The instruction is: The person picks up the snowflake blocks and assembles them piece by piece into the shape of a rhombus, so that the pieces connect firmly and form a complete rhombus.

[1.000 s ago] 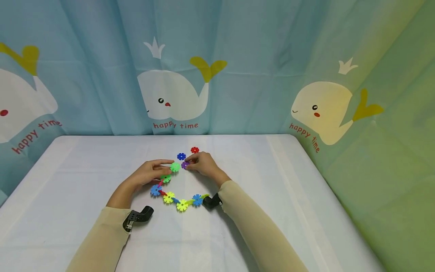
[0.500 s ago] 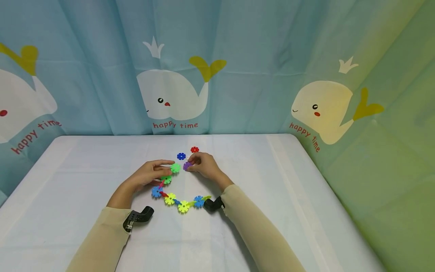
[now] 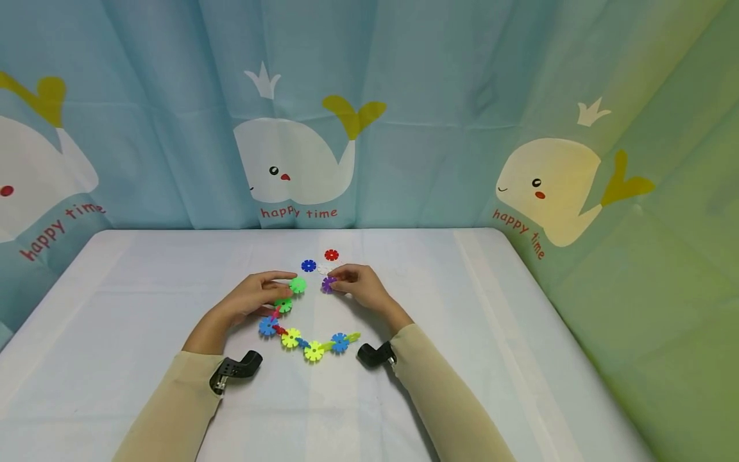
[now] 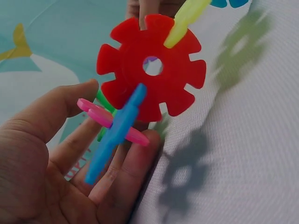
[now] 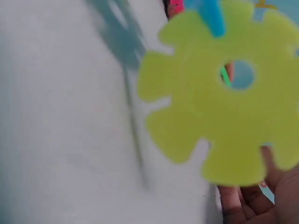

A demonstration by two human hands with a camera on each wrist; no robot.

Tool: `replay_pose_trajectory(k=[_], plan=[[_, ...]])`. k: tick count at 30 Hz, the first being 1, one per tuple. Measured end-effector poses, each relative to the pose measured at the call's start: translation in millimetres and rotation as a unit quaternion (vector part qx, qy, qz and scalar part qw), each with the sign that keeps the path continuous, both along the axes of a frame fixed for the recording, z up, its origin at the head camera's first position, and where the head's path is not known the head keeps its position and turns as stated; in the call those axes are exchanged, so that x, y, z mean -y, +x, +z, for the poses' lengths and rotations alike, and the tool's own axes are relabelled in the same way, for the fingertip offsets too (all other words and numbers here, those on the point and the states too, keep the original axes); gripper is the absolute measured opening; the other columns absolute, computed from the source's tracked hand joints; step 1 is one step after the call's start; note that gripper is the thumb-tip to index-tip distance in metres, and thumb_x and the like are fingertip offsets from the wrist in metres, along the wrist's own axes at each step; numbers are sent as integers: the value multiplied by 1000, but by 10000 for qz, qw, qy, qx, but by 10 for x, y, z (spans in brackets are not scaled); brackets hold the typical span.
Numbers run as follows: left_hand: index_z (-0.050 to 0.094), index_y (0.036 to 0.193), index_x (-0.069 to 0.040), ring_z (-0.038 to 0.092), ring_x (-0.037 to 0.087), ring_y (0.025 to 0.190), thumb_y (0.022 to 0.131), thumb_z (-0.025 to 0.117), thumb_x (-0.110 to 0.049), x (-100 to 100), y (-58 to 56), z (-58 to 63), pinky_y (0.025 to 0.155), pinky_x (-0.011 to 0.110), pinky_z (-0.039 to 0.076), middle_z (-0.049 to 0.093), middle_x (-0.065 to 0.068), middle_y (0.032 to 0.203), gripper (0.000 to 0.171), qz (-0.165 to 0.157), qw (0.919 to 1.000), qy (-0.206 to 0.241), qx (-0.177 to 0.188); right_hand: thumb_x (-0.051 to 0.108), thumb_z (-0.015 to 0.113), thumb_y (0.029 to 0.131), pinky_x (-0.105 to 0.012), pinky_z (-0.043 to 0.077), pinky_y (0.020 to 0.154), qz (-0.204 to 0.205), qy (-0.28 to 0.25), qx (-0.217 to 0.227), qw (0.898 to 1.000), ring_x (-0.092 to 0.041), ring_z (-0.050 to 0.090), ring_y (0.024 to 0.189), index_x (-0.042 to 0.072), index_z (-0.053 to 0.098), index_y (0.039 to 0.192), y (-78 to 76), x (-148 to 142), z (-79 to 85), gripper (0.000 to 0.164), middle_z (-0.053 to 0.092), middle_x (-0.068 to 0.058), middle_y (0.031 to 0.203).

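Note:
My left hand (image 3: pixel 248 297) holds the upper end of a chain of notched plastic snowflake discs, by a light green disc (image 3: pixel 297 285). From there the chain curves down and right through blue, red and yellow discs to a yellow-green disc (image 3: pixel 353 336). A red disc (image 4: pixel 126 70), a blue disc (image 4: pixel 114 140) and a pink disc (image 4: pixel 135 136) fill the left wrist view before the fingers. My right hand (image 3: pixel 366 287) pinches a purple disc (image 3: pixel 328 285), a short gap right of the light green one. A large yellow-green disc (image 5: pixel 187 93) mostly hides the right hand in its wrist view.
On the table (image 3: pixel 462 359), beyond the hands, lie a dark blue disc (image 3: pixel 308 265), a red disc (image 3: pixel 331 255) and a white disc (image 3: pixel 324 270) partly behind the right fingers. A whale-print curtain (image 3: pixel 427 160) stands along the table's back edge.
My right hand has moved right and slightly nearer with the purple disc, away from the light green one. The white disc now shows. The left hand stays, while the chain shifts slightly right.

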State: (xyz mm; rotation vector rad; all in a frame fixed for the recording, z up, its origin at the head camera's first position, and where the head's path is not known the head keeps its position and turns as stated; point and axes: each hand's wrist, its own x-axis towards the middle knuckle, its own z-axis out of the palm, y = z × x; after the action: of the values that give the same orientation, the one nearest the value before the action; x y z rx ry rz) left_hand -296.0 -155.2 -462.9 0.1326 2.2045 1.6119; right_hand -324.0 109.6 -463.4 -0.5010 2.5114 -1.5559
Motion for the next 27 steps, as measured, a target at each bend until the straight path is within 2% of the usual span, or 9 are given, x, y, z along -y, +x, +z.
replay_pose_trajectory(k=[4, 7, 12, 16, 21, 27], plan=[[52, 143, -15, 59, 12, 77, 92, 70, -29, -22, -7, 2, 67, 28, 57, 65, 13, 127, 56, 180, 9998, 95, 86, 7, 72, 89, -20, 49, 70, -76, -151, 124, 9998, -10, 61, 82, 4, 73, 107, 35, -42, -27, 19, 72, -8, 100], [50, 144, -15, 58, 12, 74, 93, 69, -29, -37, -10, -1, 65, 26, 56, 66, 11, 121, 56, 267, 9994, 139, 142, 6, 71, 90, -21, 52, 74, -75, -324, 208, 9992, -11, 63, 84, 3, 73, 107, 45, -66, -51, 18, 73, -8, 102], [47, 145, -13, 60, 12, 75, 93, 69, -27, -86, -2, -10, 62, 26, 57, 55, 20, 138, 58, 262, 9992, 252, 194, 4, 69, 91, -25, 57, 77, -58, -641, 312, 9974, -12, 67, 83, 0, 71, 108, 46, -98, -79, 18, 72, -12, 102], [47, 144, -14, 58, 12, 75, 94, 68, -27, -155, 12, -22, 61, 26, 57, 54, 21, 139, 56, 43, 9995, 248, 201, 3, 69, 90, -27, 57, 78, -29, -738, 271, 9969, -12, 67, 83, -1, 70, 109, 40, -113, -97, 20, 72, -14, 104], [51, 142, -15, 59, 15, 79, 93, 69, -29, -202, 26, -36, 64, 30, 58, 60, 17, 134, 54, -33, 9997, 202, 145, 2, 69, 90, -27, 58, 80, 43, -838, 193, 9963, -12, 67, 84, -1, 70, 110, 36, -92, -123, 20, 72, -15, 106], [53, 139, -14, 63, 19, 92, 91, 72, -34, -217, 20, -34, 77, 35, 59, 61, 17, 133, 56, -9, 9999, 68, -83, 1, 69, 90, -27, 57, 80, 161, -918, 87, 9956, -11, 67, 83, -3, 69, 109, 88, -46, -71, 20, 71, -19, 106]])
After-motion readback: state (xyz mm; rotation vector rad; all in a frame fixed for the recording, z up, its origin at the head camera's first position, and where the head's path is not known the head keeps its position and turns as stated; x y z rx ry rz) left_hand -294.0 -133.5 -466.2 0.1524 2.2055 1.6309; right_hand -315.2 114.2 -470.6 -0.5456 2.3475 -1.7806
